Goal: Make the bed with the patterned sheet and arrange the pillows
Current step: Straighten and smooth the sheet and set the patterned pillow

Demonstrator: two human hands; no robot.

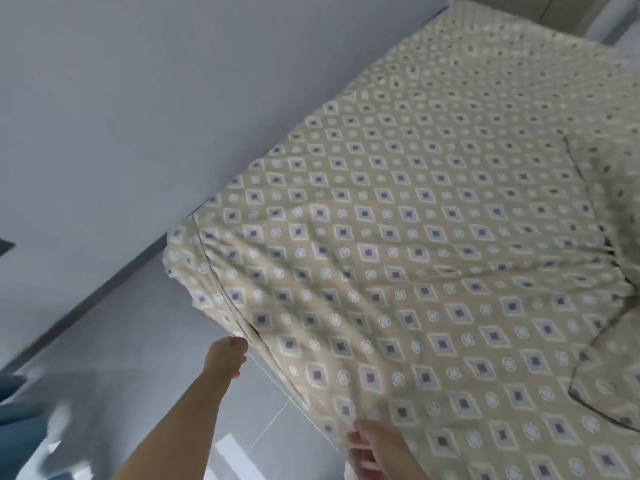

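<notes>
The patterned sheet [398, 237], beige with purple diamonds and white circles, covers the bed from the near corner to the far end. My left hand [225, 355] is at the sheet's hanging edge by a seam, its fingertips hidden in the fabric as it holds it. My right hand [369, 450] grips the sheet's lower edge at the bed's near side, fingers curled over the hem. Two pillows in the same pattern lie on the bed at the right, one [613, 188] farther back and one [613, 372] nearer, both cut off by the frame.
A plain grey wall [156, 98] runs along the bed's left side, close to the mattress. Glossy grey floor tiles [138, 393] lie below the bed's near corner. Something blue [14, 410] sits blurred at the lower left edge.
</notes>
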